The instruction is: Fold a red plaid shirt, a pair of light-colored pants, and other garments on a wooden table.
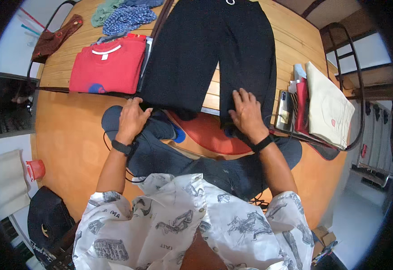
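Black trousers (183, 54) lie spread on the wooden table, waist at the far side and both leg ends reaching the near edge. My right hand (247, 112) rests on the lower end of the right trouser leg, open, with its fingers stretched out over the fabric. At the near table edge, beside the outer corner of the left trouser leg, is my left hand (134, 119). Its thumb stands apart from the fingers, and I see nothing held in it. A small pale ring shape (230, 2) shows at the trousers' waist.
Left of the trousers sits a stack of folded clothes topped by a red shirt (109, 67). Behind it lies crumpled blue patterned cloth (129, 19). At right are a phone (283, 110) and folded cream cloth (327, 108). A red round seat (210, 132) shows below the table edge.
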Demonstrator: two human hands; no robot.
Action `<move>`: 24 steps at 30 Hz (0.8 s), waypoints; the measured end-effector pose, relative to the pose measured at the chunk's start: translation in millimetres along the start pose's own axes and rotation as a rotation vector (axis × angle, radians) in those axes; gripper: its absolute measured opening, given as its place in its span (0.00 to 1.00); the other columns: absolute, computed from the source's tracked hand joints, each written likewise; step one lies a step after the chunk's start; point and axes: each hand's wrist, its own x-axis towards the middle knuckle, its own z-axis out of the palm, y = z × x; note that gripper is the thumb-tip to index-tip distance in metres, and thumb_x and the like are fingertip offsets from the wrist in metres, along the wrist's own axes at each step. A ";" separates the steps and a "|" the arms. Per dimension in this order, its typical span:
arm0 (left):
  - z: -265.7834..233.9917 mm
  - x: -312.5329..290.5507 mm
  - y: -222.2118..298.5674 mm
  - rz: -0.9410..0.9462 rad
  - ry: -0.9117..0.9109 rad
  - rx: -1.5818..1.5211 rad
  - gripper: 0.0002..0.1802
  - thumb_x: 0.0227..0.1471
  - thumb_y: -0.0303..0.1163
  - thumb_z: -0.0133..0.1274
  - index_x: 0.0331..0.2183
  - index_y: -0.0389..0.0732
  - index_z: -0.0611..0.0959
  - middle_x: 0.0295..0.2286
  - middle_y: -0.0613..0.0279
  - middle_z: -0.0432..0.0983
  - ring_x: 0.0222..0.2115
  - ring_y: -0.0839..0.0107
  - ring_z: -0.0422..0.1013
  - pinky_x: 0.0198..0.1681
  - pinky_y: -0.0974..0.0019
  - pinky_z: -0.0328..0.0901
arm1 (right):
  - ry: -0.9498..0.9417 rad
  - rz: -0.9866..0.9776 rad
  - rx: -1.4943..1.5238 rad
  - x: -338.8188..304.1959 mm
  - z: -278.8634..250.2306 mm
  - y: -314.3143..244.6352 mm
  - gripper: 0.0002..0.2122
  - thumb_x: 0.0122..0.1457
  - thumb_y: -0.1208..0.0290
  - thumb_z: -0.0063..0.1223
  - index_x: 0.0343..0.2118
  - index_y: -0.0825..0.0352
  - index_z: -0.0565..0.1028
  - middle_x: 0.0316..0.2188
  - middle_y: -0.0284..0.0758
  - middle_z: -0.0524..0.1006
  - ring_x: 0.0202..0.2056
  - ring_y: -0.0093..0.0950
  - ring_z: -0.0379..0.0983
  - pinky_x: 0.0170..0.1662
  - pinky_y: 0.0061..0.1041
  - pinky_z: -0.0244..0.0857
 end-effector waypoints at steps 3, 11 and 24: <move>13.6 0.3 -4.2 0.044 0.229 -0.028 0.25 0.49 0.40 0.63 0.43 0.33 0.78 0.42 0.42 0.72 0.45 0.42 0.70 0.47 0.48 0.66 | 0.025 -0.180 0.095 8.1 9.1 -33.7 0.32 0.50 0.69 0.65 0.58 0.67 0.65 0.58 0.46 0.66 0.58 0.48 0.63 0.56 0.45 0.61; 39.5 44.2 -53.3 -0.225 0.231 -0.217 0.20 0.48 0.42 0.64 0.34 0.34 0.83 0.36 0.43 0.77 0.41 0.45 0.72 0.45 0.49 0.66 | -0.031 -0.348 -0.030 9.7 29.8 -73.1 0.33 0.52 0.65 0.65 0.60 0.66 0.66 0.62 0.44 0.64 0.61 0.46 0.59 0.59 0.45 0.56; 52.6 46.2 -58.1 -0.221 0.238 -0.222 0.17 0.44 0.37 0.61 0.30 0.31 0.81 0.30 0.44 0.77 0.37 0.48 0.73 0.43 0.52 0.66 | 0.118 -0.325 0.125 -3.7 33.6 -52.4 0.28 0.47 0.66 0.66 0.52 0.68 0.71 0.53 0.45 0.69 0.53 0.44 0.65 0.52 0.44 0.62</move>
